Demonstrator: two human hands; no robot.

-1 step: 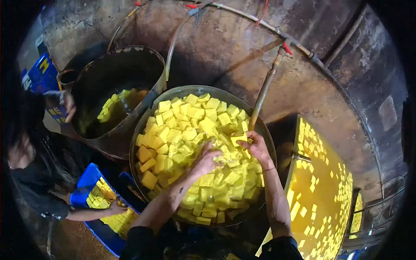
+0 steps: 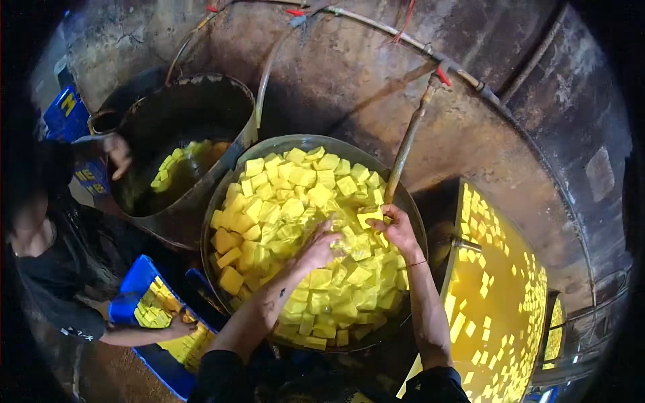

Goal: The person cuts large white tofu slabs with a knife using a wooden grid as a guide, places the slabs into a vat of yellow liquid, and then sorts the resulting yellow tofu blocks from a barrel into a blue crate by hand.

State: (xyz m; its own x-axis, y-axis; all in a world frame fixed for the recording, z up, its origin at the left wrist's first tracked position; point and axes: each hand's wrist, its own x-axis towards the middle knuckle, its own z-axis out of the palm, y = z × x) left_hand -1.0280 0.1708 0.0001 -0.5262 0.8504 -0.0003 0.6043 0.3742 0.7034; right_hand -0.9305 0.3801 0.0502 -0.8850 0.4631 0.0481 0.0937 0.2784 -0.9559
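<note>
Basin at frame centre, heaped with yellow cubes, unchanged. Left hand spread flat on the pile, as before. Right hand right of centre still pinches one cube.

Bright yellow cubes fill the dull grey metal basin at the centre. At ten o'clock a dark, blackened pot holds paler yellow-green pieces. A blue crate sits at eight o'clock, and at four o'clock the tank glows golden yellow.
</note>
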